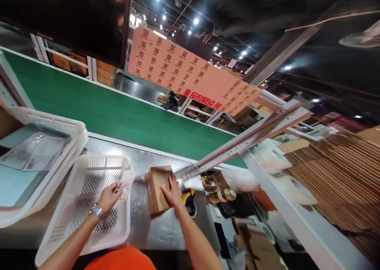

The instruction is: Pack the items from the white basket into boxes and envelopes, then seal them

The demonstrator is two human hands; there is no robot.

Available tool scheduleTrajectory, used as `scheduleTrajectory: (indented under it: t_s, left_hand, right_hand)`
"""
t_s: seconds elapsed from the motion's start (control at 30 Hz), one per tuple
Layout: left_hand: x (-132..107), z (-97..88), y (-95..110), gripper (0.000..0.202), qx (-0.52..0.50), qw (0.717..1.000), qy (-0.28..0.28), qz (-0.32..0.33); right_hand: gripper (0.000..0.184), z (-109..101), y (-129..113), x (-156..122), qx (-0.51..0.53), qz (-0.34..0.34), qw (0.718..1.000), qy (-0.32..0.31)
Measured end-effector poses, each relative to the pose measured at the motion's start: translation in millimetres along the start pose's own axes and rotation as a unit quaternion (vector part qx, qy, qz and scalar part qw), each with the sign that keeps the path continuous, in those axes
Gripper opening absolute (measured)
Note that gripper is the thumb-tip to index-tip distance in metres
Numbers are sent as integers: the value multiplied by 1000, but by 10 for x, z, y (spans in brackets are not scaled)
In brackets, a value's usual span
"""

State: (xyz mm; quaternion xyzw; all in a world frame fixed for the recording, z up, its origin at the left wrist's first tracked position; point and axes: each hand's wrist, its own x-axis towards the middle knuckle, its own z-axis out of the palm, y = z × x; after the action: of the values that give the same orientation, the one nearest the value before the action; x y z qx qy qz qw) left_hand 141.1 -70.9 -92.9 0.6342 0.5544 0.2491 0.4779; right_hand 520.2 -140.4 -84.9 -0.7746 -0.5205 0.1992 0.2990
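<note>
My left hand point(109, 197) is closed on a small white paper slip point(126, 182), held over the white perforated basket point(89, 230). A watch sits on that wrist. My right hand point(172, 193) lies flat with fingers spread on top of a small brown cardboard box point(156, 185) that rests on the steel table point(166, 230). A yellow and black handheld scanner point(189, 201) lies just to the right of that hand.
A green conveyor belt point(103, 112) runs behind the table. Stacked white baskets with papers point(35, 151) stand at the left. Tape rolls point(222, 195) and clutter lie to the right, flat cardboard sheets point(341, 163) beyond. A pink code sheet point(190, 76) hangs overhead.
</note>
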Motion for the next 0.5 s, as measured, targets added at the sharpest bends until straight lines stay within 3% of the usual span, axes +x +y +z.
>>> scheduleTrajectory:
  t_s: [0.07, 0.13, 0.2, 0.3, 0.5]
  left_hand:
    - [-144, 191, 305, 21, -31, 995, -88, 48]
    - [-274, 358, 566, 15, -16, 981, -179, 77]
    - [-354, 477, 759, 10, -11, 967, -238, 93]
    - [-368, 574, 927, 17, -60, 966, -233, 97]
    - [-417, 858, 1116, 34, -214, 965, -149, 10]
  right_hand:
    - [92, -81, -236, -73, 131, 34, 991, -10]
    - [91, -149, -473, -238, 249, 31, 965, -80]
    - [71, -205, -658, -465, 294, 11, 942, -163]
    - [40, -292, -772, -801, 283, 5, 940, -189]
    - [52, -472, -568, -1220, 365, 99, 916, -132]
